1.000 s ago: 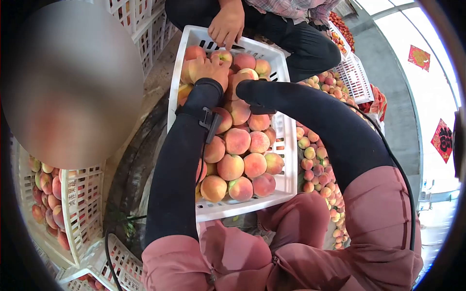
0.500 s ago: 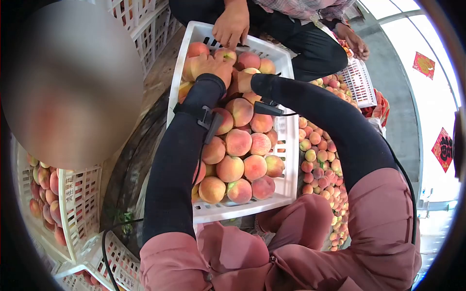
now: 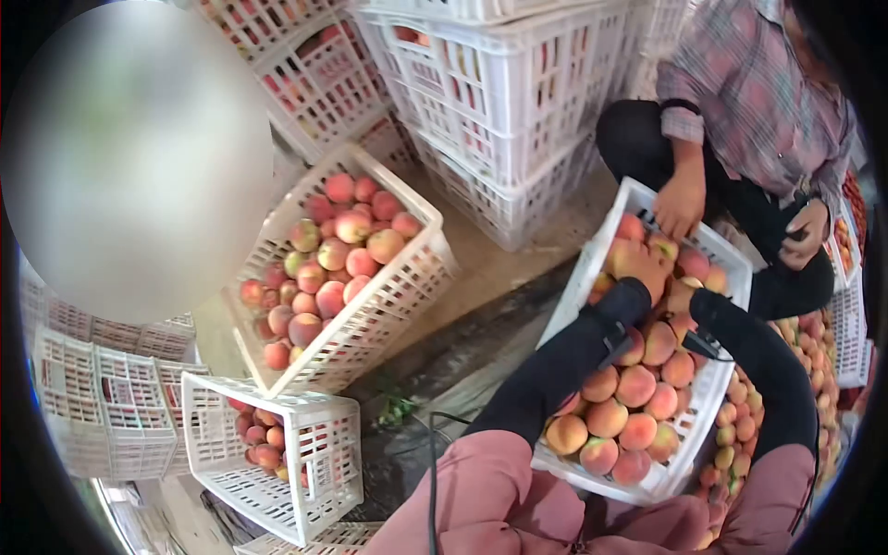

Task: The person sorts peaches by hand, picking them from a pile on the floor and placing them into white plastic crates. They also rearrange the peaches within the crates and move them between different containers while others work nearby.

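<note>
A white plastic crate [image 3: 575, 294] full of peaches [image 3: 636, 385] sits in front of my knees. My left hand [image 3: 638, 263] lies palm down at the crate's far end, fingers curved over a peach there. My right hand [image 3: 683, 296] is just beside it, mostly hidden among the fruit behind its black sleeve. Both arms wear black sleeves with a small clip and cable. A person sitting opposite has one hand [image 3: 680, 203] on the crate's far rim.
A tilted crate of peaches [image 3: 418, 268] leans at centre left. A stack of white crates [image 3: 499, 111] stands behind it. Another crate [image 3: 314, 481] with some peaches lies on its side at lower left. Loose peaches [image 3: 740, 435] are piled to the right.
The view has swung to the left and pulled back, so the leaning crate and the stacked crates now show. Both of my hands stay at the far end of the peach crate.
</note>
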The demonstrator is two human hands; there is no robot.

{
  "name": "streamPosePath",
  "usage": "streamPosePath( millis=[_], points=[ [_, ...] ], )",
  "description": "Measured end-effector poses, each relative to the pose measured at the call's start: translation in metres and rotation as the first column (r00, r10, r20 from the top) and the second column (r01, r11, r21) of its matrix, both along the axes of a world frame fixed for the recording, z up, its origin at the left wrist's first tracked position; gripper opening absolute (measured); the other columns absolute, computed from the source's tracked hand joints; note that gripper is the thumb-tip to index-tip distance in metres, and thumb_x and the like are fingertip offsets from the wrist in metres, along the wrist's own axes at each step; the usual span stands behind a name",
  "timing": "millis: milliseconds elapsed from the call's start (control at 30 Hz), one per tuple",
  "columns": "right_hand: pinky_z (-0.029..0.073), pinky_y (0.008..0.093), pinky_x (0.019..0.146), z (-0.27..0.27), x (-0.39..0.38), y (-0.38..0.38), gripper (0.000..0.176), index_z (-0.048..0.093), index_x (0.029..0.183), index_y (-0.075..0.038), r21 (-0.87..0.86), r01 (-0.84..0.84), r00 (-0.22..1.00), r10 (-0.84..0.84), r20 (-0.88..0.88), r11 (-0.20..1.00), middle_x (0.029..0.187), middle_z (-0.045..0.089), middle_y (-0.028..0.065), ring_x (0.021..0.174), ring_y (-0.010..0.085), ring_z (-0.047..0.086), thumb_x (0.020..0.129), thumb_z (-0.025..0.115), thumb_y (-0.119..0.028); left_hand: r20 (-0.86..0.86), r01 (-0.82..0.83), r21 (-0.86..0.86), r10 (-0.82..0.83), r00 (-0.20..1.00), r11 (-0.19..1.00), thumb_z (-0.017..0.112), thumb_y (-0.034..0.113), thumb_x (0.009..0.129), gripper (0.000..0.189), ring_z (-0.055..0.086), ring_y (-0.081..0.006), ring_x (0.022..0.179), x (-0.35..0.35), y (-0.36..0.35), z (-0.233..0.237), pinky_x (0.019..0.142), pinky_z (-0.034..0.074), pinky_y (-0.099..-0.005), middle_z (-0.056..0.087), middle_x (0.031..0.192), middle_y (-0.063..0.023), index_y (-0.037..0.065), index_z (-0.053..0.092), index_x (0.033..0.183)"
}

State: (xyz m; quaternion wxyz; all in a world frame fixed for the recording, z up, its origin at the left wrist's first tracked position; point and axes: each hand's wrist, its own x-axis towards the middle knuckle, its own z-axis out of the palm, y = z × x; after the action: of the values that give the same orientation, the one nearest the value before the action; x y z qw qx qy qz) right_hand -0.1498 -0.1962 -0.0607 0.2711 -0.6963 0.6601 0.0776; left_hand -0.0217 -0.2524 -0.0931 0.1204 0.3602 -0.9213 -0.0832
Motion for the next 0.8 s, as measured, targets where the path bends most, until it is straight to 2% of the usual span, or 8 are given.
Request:
streamPosePath(
  millis=[200,467,500,533,567,667,733,800],
  points=[
    [0.051,0.0386,0.071,-0.212,-0.147,-0.038,0.034,0.07,0.094,-0.005,0.099,-0.418,0.901,0.426,-0.082,0.903,0.093,0.068,0.0175,0.085,0.0303,0.066,0.073,0.064,-0.032,-0.106,0.06,-0.059,-0.066,0.992,0.996,0.051,0.024,0.085,0.024,0.058,-0.0288,0.101,0.014,0.001,0.013,0.093,0.029,-0.0419,0.061,0.11,-0.0106,0.019,0.067,0.102],
    [0.049,0.0331,0.087,-0.086,-0.097,-0.005,0.031,0.07,0.103,-0.011,0.304,-0.066,0.993,0.092,-0.074,0.951,0.101,0.068,0.0109,0.096,0.023,0.063,0.077,0.068,-0.027,-0.005,-0.187,-0.042,0.187,0.982,0.981,0.052,0.024,0.084,0.021,0.059,-0.0314,0.099,-0.014,-0.002,-0.012,0.079,0.039,-0.0484,0.064,0.101,-0.0126,0.016,0.068,0.093],
    [0.049,0.0336,0.088,-0.121,-0.112,-0.011,0.033,0.068,0.105,-0.009,0.008,-0.516,0.856,0.515,0.053,0.857,0.1,0.067,0.0122,0.097,0.023,0.063,0.077,0.067,-0.026,-0.258,-0.425,0.286,0.496,0.829,0.859,0.054,0.022,0.08,0.018,0.062,-0.0325,0.091,-0.04,-0.016,-0.058,0.074,0.045,-0.0472,0.067,0.094,-0.0154,0.014,0.07,0.085],
    [0.049,0.034,0.088,-0.143,-0.101,-0.038,0.035,0.067,0.107,-0.006,-0.303,-0.788,0.552,0.833,0.038,0.536,0.1,0.066,0.0134,0.097,0.0231,0.063,0.077,0.066,-0.024,-0.051,0.064,-0.038,-0.066,0.997,0.997,0.056,0.021,0.077,0.016,0.064,-0.032,0.083,-0.007,0.0,-0.006,0.075,0.048,-0.042,0.068,0.085,-0.0157,0.014,0.07,0.08],
    [0.052,0.0355,0.077,-0.157,-0.102,-0.06,0.031,0.069,0.1,-0.005,0.331,-0.924,0.27,0.942,0.2,0.194,0.091,0.066,0.0149,0.085,0.0254,0.064,0.075,0.067,-0.023,-0.123,-0.045,-0.1,0.032,0.992,0.994,0.057,0.02,0.075,0.015,0.065,-0.0317,0.079,-0.032,-0.016,-0.061,0.074,0.049,-0.0437,0.068,0.08,-0.014,0.013,0.07,0.076],
    [0.052,0.042,0.061,-0.05,-0.017,0.008,0.016,0.071,0.083,-0.012,-0.152,-0.066,0.993,0.051,-0.103,0.986,0.079,0.067,0.0129,0.069,0.0278,0.064,0.078,0.063,-0.024,-0.088,0.188,0.027,-0.185,0.979,0.982,0.051,0.021,0.085,0.024,0.061,-0.0328,0.099,0.0,-0.014,-0.01,0.085,0.046,-0.0465,0.062,0.11,-0.0125,0.015,0.066,0.104],
    [0.052,0.0412,0.063,-0.115,-0.062,-0.023,0.018,0.072,0.084,-0.013,-0.152,-0.769,0.639,0.745,-0.192,0.62,0.08,0.068,0.0118,0.073,0.0285,0.066,0.08,0.06,-0.026,0.081,0.144,-0.052,-0.14,0.987,0.988,0.045,0.036,0.092,0.029,0.059,-0.0349,0.103,0.01,-0.007,0.017,0.084,0.039,-0.0587,0.054,0.126,-0.0082,0.024,0.058,0.115],
    [0.052,0.0408,0.063,-0.112,-0.072,0.006,0.019,0.072,0.085,-0.013,-0.143,-0.669,0.742,0.642,-0.194,0.73,0.081,0.069,0.0114,0.074,0.0282,0.066,0.079,0.06,-0.026,0.159,0.154,0.0,-0.152,0.976,0.988,0.043,0.037,0.094,0.03,0.057,-0.0364,0.108,0.006,-0.01,0.018,0.087,0.035,-0.0615,0.054,0.127,-0.0079,0.026,0.052,0.12]
  ],
)
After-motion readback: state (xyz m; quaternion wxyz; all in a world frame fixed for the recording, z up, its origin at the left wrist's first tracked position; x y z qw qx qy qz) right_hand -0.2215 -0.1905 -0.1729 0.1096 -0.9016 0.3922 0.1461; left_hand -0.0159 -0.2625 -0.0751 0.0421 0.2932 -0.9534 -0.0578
